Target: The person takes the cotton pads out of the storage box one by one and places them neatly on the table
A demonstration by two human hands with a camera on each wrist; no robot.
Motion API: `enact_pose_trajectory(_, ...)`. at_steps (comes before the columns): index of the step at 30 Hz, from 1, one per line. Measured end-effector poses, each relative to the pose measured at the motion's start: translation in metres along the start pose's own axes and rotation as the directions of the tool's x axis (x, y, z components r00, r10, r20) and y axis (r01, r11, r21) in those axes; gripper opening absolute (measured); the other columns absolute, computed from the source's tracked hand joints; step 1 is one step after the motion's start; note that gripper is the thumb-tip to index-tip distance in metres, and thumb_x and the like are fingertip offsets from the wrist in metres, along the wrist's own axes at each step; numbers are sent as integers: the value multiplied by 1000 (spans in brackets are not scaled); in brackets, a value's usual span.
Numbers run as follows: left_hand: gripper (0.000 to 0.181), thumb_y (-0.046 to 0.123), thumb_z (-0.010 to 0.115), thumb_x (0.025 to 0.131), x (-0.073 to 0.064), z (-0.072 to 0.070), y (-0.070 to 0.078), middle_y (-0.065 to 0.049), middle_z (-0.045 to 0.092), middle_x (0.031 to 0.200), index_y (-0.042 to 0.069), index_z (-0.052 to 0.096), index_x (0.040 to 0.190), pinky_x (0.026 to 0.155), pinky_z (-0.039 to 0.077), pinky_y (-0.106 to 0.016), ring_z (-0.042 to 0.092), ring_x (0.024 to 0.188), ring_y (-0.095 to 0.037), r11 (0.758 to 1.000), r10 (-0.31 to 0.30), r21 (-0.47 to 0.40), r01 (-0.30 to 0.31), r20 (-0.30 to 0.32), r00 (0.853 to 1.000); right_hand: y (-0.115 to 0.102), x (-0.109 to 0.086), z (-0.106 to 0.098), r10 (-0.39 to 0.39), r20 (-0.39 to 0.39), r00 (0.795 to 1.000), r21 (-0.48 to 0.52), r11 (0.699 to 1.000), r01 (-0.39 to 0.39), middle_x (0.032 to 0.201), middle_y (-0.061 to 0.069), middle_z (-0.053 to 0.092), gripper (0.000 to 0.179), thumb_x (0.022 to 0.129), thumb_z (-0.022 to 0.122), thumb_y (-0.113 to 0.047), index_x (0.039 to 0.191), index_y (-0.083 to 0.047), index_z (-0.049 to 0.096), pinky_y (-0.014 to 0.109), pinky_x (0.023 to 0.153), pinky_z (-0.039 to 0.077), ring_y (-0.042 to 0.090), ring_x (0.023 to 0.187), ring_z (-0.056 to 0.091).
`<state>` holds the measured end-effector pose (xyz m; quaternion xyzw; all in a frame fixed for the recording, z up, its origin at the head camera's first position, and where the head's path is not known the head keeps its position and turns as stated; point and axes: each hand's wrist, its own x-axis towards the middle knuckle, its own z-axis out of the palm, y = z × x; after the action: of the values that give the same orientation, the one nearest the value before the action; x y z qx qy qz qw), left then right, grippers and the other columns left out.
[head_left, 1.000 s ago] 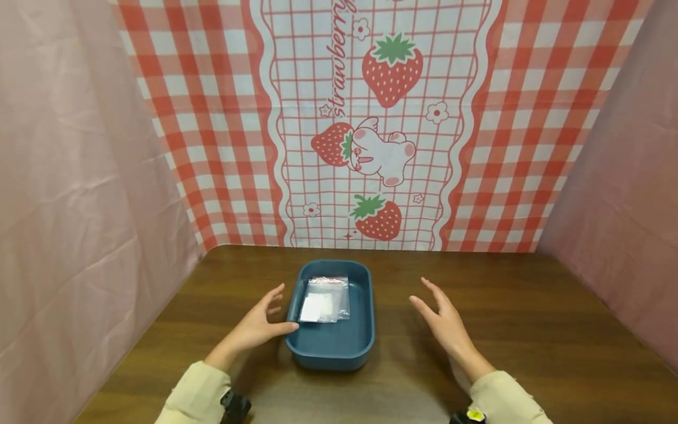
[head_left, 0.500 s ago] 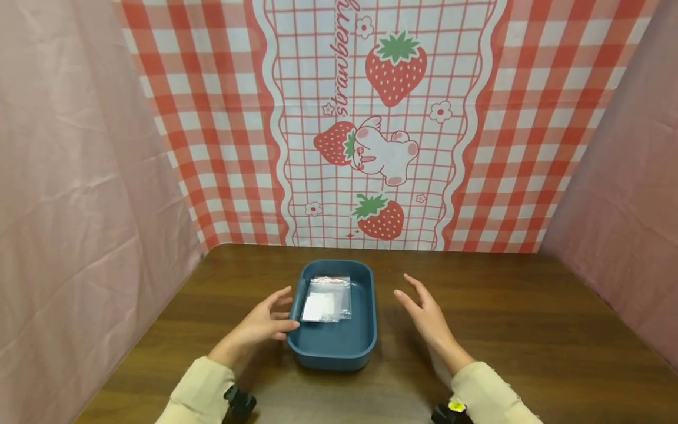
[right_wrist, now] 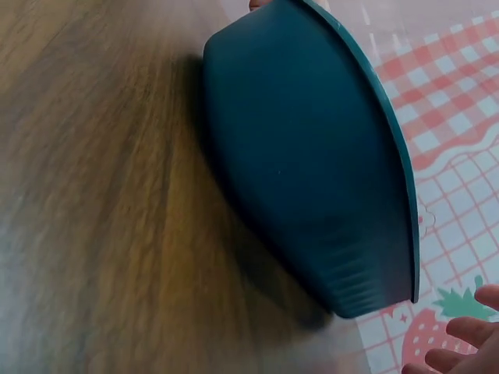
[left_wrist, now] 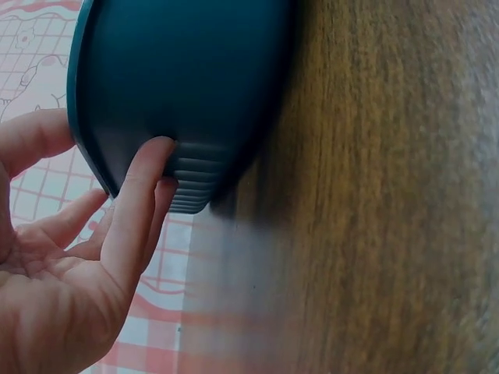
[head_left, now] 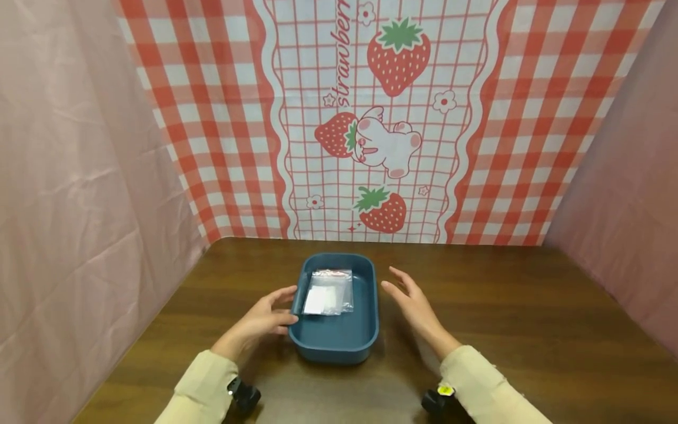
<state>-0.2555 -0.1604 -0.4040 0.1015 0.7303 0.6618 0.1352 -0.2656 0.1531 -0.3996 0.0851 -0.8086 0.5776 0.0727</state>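
A dark blue rectangular plastic bin (head_left: 335, 355) with rounded corners stands on the table. Small clear zip bags (head_left: 329, 292) lie in its left half, overlapping, with something flat and white in the front one. My left hand (head_left: 259, 321) holds the bin's left wall. In the left wrist view the thumb (left_wrist: 39, 140) reaches over the rim while the fingers (left_wrist: 144, 183) touch the outer wall. To the right of the bin, apart from it, my right hand (head_left: 418, 306) hovers with relaxed fingers and holds nothing. Its fingers (right_wrist: 472, 331) show only at the right wrist view's corner.
The brown wooden table (head_left: 503, 306) spreads to both sides. Behind it hangs a red-and-white checked cloth (head_left: 228, 147) with strawberry prints. Pink curtains (head_left: 95, 206) close off the sides. Black wrist cameras (head_left: 245, 396) sit at both cuffs.
My right hand has moved left toward the bin. My left thumb and fingers have closed in on the bin's left wall. The head view has tilted slightly down.
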Motion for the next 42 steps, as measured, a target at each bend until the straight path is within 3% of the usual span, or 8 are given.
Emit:
enact_pose_trajectory(8,67,-3,60,82,2,0,0,-29,36,137,-1,30,142,73,53,-41,52,110,-40,1000,-2,-10,2,-15,1000,-16,6,8,-33,33,999,12,999,32,145,17,34,55,92,56,-31,139,-7,40,51,104,25,35,133,25)
enact_pose_trajectory(18,67,-5,59,82,1,1,-3,-30,34,138,-3,29,142,70,53,-38,52,111,-39,999,3,-37,-4,-13,1000,-30,23,19,-98,47,994,-27,995,99,141,14,40,57,89,60,-33,138,-9,43,52,102,28,32,131,31)
enact_pose_trajectory(26,67,-5,58,82,0,2,-2,-31,34,137,-3,28,143,71,53,-39,51,112,-41,999,8,-34,-8,-11,1000,-37,32,30,-102,110,989,17,995,101,144,15,36,57,90,61,-29,139,-6,41,49,103,29,29,134,27)
enact_pose_trajectory(42,65,-5,59,82,-1,3,-3,-30,38,135,-2,33,141,71,53,-40,55,107,-38,1000,-5,-12,4,-51,999,-42,45,54,-94,122,988,38,995,90,138,19,43,54,88,63,-26,136,-7,46,51,98,34,36,127,36)
